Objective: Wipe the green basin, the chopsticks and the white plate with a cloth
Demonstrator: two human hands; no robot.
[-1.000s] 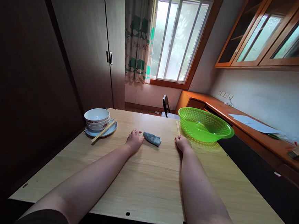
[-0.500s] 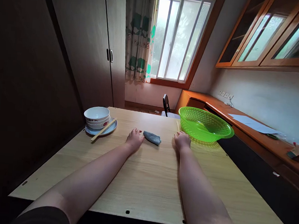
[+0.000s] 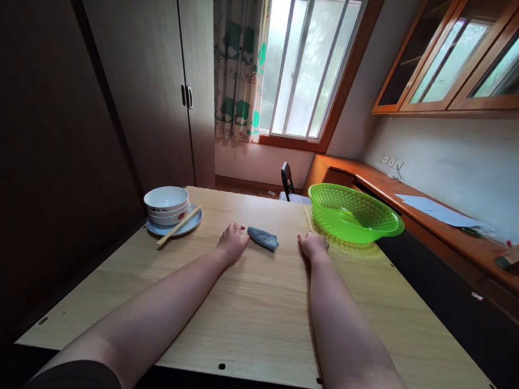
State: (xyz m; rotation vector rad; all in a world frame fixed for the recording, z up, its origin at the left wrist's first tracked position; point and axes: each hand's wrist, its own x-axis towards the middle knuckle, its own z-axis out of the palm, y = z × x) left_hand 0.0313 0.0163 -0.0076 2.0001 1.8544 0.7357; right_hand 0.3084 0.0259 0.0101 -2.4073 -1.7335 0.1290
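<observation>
Cloth [image 3: 262, 239]: 1 | bowls [image 3: 168, 202]: 3 | left hand [image 3: 233, 242]: loosely splayed | right hand [image 3: 313, 245]: can't tell

At 4 o'clock the right hand's grip [image 3: 313, 245] hides the near ends of the chopsticks [image 3: 307, 218], so whether it holds them cannot be told. At 7 o'clock the palm of the left hand's grip [image 3: 233, 241] is out of sight; contact with the cloth [image 3: 262, 238] is unclear. At 9 o'clock the top bowl [image 3: 166, 198] covers the insides of the lower bowls [image 3: 164, 216]. The bottom edge cuts off the sleeves [image 3: 76, 379] at 5 and 7 o'clock. Clutter [image 3: 518, 255] at 3 o'clock is too small to tell
</observation>
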